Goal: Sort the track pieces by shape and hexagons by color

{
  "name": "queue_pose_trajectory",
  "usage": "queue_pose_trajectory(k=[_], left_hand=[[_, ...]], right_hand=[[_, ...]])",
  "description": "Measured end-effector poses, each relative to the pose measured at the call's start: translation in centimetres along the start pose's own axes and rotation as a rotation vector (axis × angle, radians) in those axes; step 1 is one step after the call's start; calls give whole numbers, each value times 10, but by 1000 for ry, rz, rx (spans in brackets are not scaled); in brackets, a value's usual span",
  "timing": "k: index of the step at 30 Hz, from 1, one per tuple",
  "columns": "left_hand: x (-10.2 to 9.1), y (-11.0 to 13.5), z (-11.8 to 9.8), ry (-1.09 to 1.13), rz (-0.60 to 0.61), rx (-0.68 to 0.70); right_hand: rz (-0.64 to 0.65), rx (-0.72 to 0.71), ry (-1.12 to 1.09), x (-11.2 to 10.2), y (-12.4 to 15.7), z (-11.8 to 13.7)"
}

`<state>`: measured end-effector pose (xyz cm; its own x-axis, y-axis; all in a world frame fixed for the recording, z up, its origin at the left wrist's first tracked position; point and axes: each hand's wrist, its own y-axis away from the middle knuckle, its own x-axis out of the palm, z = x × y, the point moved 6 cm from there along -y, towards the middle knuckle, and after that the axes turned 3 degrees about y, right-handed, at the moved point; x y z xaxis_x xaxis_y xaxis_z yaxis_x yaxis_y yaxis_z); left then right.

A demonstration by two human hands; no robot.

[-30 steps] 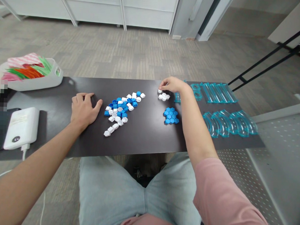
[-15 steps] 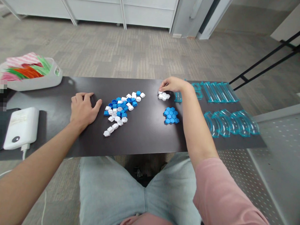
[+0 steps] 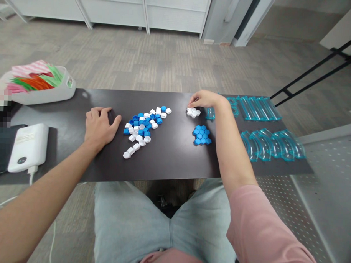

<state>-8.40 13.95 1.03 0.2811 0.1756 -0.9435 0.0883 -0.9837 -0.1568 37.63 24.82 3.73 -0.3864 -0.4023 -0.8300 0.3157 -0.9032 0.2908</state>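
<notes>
A loose pile of blue and white hexagon pieces (image 3: 143,126) lies mid-table on the dark table (image 3: 168,158). To its right sit a small white hexagon cluster (image 3: 193,112) and, nearer me, a packed blue hexagon cluster (image 3: 201,135). My right hand (image 3: 204,98) hovers over the far edge of the white cluster, fingertips pinched together and touching it; what they pinch is too small to name. My left hand (image 3: 99,125) rests on the table left of the pile, fingers loosely curled, holding nothing.
Clear cyan curved and straight track pieces (image 3: 267,144) lie in rows on the table's right end. A white tray of coloured strips (image 3: 40,84) stands at the back left. A white power bank (image 3: 28,147) with a cable lies at the near left.
Both hands stay where they were. The view has shifted slightly.
</notes>
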Motion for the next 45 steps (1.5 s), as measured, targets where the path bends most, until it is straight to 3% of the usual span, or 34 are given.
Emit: queue_pose_trajectory(k=[21,26,30,33,42,45], left_hand=[[-2,2,-2,15,-11,-14],[-4,4,-4,19,0,-13],[-5,4,-6,20,3,-24],[-5,4,-6,21,9,-21],[0,3,0,49,-20,-11],[1,3,2,60,-23,-24]], right_hand=[[-17,6,36,-4,5,6],[-173,-136,-6,-1,3,38],[-126,-337,11,23,-6,78],[-86,-392,51,37,-11,93],[-162,-229,11,18,-7,66],[-210,-220,23,21,-10,68]])
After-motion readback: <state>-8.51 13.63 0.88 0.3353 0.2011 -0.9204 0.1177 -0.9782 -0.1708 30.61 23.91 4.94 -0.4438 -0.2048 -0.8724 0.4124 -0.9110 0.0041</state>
